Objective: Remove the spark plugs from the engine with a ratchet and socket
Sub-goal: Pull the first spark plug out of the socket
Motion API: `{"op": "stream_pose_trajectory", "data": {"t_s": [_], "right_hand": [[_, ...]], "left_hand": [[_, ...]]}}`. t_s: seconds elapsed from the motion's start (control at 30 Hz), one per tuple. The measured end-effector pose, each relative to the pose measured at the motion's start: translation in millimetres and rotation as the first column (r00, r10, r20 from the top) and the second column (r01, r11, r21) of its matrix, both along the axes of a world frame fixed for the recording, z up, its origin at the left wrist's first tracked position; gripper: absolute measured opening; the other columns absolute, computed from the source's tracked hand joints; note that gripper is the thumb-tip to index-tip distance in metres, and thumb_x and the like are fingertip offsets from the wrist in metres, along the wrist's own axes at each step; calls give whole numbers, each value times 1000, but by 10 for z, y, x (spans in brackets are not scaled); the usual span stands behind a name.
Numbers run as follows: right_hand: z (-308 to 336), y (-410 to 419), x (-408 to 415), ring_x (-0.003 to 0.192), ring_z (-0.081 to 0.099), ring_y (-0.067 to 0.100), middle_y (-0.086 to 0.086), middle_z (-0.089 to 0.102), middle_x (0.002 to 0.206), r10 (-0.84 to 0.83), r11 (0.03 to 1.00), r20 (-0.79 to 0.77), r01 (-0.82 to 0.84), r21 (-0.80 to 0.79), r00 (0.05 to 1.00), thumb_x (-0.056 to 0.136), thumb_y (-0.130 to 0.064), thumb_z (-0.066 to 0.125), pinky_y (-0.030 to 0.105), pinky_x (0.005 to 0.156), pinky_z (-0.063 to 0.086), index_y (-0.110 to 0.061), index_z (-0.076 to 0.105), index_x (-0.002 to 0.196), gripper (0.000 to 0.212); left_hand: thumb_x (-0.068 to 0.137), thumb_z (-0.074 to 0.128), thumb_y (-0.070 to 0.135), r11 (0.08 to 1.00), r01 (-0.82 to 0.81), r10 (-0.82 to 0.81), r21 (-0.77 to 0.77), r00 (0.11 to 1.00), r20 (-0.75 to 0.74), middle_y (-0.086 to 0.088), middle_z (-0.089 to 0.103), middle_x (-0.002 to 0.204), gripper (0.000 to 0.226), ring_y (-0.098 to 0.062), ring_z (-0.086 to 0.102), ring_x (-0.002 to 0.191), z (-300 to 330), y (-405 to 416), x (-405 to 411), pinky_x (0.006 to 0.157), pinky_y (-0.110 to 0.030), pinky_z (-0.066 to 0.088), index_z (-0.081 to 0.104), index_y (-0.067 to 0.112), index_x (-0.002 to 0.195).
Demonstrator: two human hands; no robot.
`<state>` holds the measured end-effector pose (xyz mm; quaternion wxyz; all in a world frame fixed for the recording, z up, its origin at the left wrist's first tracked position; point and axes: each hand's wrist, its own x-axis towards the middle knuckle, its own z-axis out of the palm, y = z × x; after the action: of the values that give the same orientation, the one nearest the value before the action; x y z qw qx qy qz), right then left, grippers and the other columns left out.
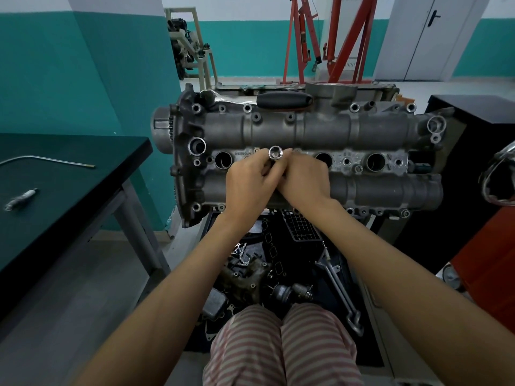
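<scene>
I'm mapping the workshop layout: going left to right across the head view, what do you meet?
Spark plug on the black table → left hand → socket → right hand → red cabinet.

Dark counter (83, 168) at left carries a bent metal rod (47, 160); red engine hoist (334, 37) behind; combination wrench (341, 291) among parts on floor.

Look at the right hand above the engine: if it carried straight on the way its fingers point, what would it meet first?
The right hand points up and left, and its fingers already seem to touch the socket that both hands hold, so that comes first. Beyond it lies the engine's upper cam cover, though depth is hard to judge.
</scene>
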<state>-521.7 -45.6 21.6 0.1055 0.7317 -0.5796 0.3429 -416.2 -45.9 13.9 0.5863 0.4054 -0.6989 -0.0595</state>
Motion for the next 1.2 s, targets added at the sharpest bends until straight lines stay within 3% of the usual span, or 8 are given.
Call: {"op": "stream_pose_trajectory", "data": {"t_s": [0.13,0.23,0.33,0.63,0.8,0.87,1.03,1.2], "right_hand": [[43,-39,-10,75,59,36,14,64,77,-19,998,-62,23,63,998,86,-21,47,32,57,27,-21,36,63,25],[135,-68,-67,75,59,38,17,64,76,56,991,-152,-37,125,987,83,-21,51,31,57,28,-21,39,59,27],[159,-113,-122,77,59,38,16,66,80,145,976,-213,-105,191,966,82,-24,52,30,59,31,-18,48,68,15],[66,-122,-124,74,57,36,11,60,80,146,984,-85,-136,113,986,86,-28,49,32,55,32,-15,35,79,21],[102,-94,-137,77,61,33,10,67,77,133,983,-30,-128,129,991,79,-28,55,26,58,30,-16,63,79,14],[103,-87,-145,75,61,32,10,67,75,132,984,-1,-131,120,991,79,-26,55,26,56,27,-15,66,77,16],[87,-86,-138,76,60,33,10,67,77,137,985,-53,-130,115,989,82,-23,52,28,56,28,-14,60,76,13],[75,-85,-137,73,57,37,13,63,78,148,986,-110,-138,88,983,85,-24,51,30,56,27,-16,38,75,18]], "left_hand": [[89,61,19,999,15,-14,-32,999,36,-1,41,47,38,-14,34,44,-23,6,0,45,-35,32,41,12,57],[88,62,17,999,11,-8,-50,998,67,7,33,48,40,-12,29,46,-18,6,12,46,-29,26,35,15,59],[86,61,22,1000,3,-2,-18,996,92,9,29,50,39,-14,29,47,-19,18,27,48,-27,25,31,14,64],[89,55,18,1000,-25,25,-9,993,119,7,34,54,28,-12,34,50,-22,48,15,49,-26,29,37,11,68],[90,61,21,999,-23,27,-40,994,102,10,26,49,44,-16,29,47,6,34,5,47,-31,26,30,18,59],[89,63,24,999,-8,13,-52,995,98,6,27,47,48,-17,27,46,14,29,6,46,-31,26,27,21,56],[87,63,24,998,4,2,-69,997,83,4,28,49,46,-18,27,47,-11,38,2,46,-34,27,29,15,58],[87,60,22,999,-25,27,-24,996,88,1,36,52,37,-17,33,48,-18,60,10,49,-24,25,32,13,66]]}}
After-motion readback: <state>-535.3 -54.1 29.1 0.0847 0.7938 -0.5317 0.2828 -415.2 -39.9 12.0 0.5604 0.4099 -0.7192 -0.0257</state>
